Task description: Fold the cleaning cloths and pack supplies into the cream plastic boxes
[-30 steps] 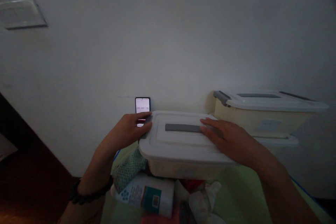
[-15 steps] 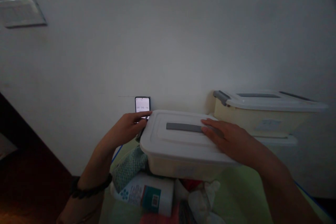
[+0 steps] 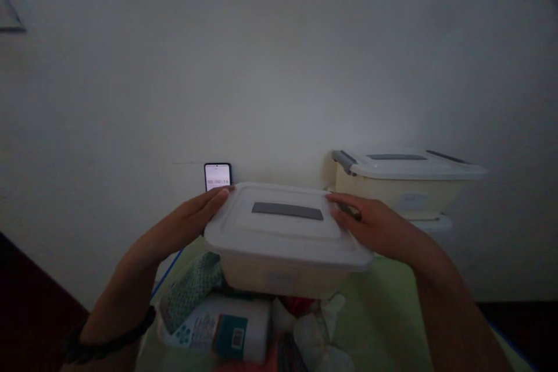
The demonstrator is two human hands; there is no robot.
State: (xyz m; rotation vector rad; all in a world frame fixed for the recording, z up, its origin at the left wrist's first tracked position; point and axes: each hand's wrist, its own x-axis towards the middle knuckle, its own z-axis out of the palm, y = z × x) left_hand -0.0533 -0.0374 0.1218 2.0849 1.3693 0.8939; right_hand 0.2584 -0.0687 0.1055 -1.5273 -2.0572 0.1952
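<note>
A white-lidded plastic storage box [image 3: 283, 244] with a grey strip on its lid sits in front of me, over a heap of items. My left hand [image 3: 192, 221] grips the box's left end, fingers curled over the lid edge. My right hand [image 3: 375, 224] holds the box's right end, fingers wrapped over the lid's rim. A dark bracelet [image 3: 100, 346] rings my left wrist.
A phone [image 3: 217, 176] showing a timer leans against the white wall behind the box. A second lidded box [image 3: 405, 183] stands at the right on another lid. Below lie a teal cloth [image 3: 192, 288], a white labelled packet [image 3: 222, 331] and crumpled wrappers on a green surface [image 3: 383, 325].
My right hand slid from the lid's top to its right end, and my left hand shifted along the left end. The view has swung right, so everything sits further left.
</note>
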